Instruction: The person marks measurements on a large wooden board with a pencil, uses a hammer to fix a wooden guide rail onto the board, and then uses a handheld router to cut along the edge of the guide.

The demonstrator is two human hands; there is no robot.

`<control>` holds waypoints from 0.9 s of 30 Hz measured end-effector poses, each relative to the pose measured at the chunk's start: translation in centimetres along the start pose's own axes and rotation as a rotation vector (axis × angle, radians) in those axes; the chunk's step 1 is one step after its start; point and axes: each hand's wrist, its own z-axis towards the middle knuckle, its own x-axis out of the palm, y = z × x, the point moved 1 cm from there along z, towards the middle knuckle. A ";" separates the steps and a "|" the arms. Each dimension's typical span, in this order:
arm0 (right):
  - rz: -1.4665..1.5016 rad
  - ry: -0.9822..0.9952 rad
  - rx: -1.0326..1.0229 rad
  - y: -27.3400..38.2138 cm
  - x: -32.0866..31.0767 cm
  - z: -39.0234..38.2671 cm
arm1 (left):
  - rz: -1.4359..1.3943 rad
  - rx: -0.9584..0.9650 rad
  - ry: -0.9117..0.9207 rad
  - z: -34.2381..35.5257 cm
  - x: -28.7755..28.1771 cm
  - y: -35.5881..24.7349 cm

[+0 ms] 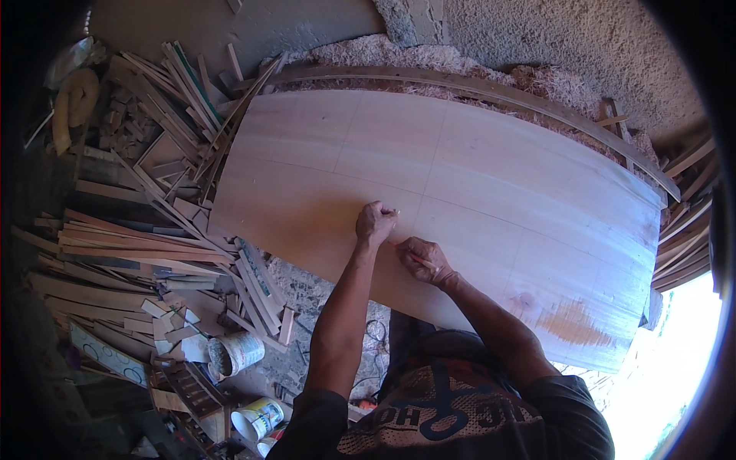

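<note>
A large pale wooden board (475, 169) with thin pencil-like grid lines fills the middle. My left hand (376, 224) is closed near the board's lower middle, a small pale bit showing at its fingertips; I cannot make out what it is. Just right of it and lower, my right hand (422, 259) grips a slim pencil-like stick (432, 268), with a small orange spot at its fingers over the board. Both hands are close together but apart. A rough, worn brownish patch (571, 322) marks the board's lower right.
Piles of wooden offcuts (138, 253) lie along the left, with buckets (239, 351) at lower left. A long wooden strip (460, 80) runs behind the board beside wood shavings and a rough wall (552, 42). More planks (690, 222) stand at the right, beside a bright area.
</note>
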 end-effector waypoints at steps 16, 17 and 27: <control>-0.010 -0.002 -0.008 0.1 0.1 0.1 | -0.014 -0.018 0.018 1.0 0.6 1.4; -0.014 -0.004 -0.017 0.2 0.1 0.1 | -0.015 -0.023 0.025 1.0 0.6 1.5; 0.039 -0.040 -0.035 -0.2 -0.2 0.5 | -0.061 -0.013 0.040 0.6 0.1 0.6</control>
